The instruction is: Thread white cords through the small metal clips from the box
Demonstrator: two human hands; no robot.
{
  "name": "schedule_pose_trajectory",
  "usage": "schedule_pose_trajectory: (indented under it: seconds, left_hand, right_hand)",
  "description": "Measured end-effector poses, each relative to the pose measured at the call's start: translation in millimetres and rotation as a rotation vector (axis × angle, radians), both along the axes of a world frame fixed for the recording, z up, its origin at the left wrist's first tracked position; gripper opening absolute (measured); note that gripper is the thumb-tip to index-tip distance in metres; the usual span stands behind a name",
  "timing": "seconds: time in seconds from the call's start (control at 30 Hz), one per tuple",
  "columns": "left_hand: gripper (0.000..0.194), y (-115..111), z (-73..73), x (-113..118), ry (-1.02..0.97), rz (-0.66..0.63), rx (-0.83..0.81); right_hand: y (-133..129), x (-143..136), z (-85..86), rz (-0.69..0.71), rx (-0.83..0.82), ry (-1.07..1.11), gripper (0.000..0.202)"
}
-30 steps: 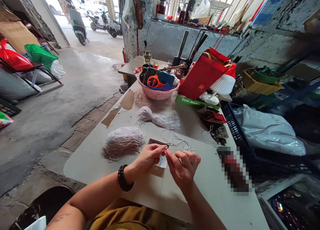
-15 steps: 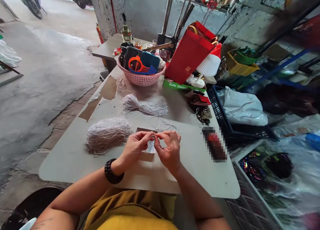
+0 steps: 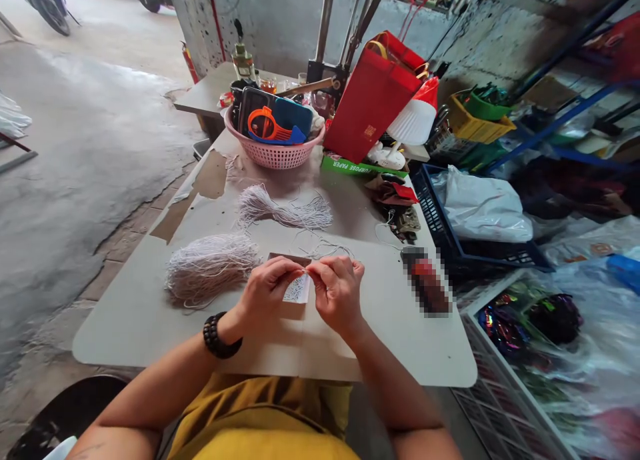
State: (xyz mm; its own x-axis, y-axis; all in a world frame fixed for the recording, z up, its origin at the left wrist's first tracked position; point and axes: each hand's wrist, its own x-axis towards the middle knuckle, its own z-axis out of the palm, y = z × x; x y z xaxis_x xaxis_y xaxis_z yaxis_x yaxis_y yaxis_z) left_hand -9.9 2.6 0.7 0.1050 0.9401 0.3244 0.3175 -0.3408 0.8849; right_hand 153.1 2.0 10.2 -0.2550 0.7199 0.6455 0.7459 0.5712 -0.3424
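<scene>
My left hand [image 3: 265,290], with a dark beaded bracelet on its wrist, is closed in a pinch. My right hand [image 3: 337,293] pinches too, and its fingertips meet those of the left. Whatever sits between them is too small to make out. Just beneath the fingers lies a small brown box [image 3: 294,311], partly hidden, with tiny pale pieces [image 3: 296,289] inside. Left of it rests a thick bundle of white cords [image 3: 210,270]. A second white cord bundle [image 3: 287,208] lies farther back, and a few loose cords [image 3: 327,245] trail behind the box.
A pink basket [image 3: 277,157] of odds and ends stands at the table's back, beside a red paper bag [image 3: 370,107] and a white lamp [image 3: 413,123]. Dark scraps [image 3: 395,193] and a blurred item [image 3: 427,281] lie along the right side. Crates [image 3: 440,213] stand beyond that edge.
The whole view has shifted slightly. My fingertips stay together, and the right-hand fingers have curled in closer, narrowing the gap between thumb and forefinger.
</scene>
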Motion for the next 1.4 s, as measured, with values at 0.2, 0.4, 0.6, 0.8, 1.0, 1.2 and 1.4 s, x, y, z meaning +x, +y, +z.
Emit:
schedule_pose_trajectory:
  seconds: [0.2, 0.4, 0.6, 0.8, 1.0, 1.2, 1.4]
  left_hand:
    - [0.019, 3, 1.4, -3, 0.015, -0.040, -0.074]
    - [0.028, 3, 4.7, -2, -0.077, -0.102, -0.273]
    - [0.029, 2, 8.1, -4, -0.069, -0.126, -0.271]
    - [0.024, 0, 7.2, 1, -0.138, -0.017, -0.350]
    - [0.026, 1, 4.6, -1, -0.211, -0.026, -0.287]
    - [0.022, -1, -0.7, 1, -0.133, -0.041, -0.098]
    - [0.013, -1, -7.2, 4, 0.158, 0.056, 0.311]
  right_hand:
    - [4, 8, -4.7, 0.030, -0.123, -0.047, 0.015]
    - [5, 12, -6.0, 0.061, -0.087, -0.032, 0.019]
    - [13, 16, -6.0, 0.235, -0.429, 0.274, 0.015]
    - [10, 16, 2.1, 0.268, -0.435, 0.501, 0.012]
    - [1, 6, 7.4, 0.211, -0.175, 0.290, 0.009]
    - [2, 7, 8.6, 0.139, -0.249, 0.246, 0.005]
    - [-1, 3, 3.9, 0.058, -0.231, 0.128, 0.007]
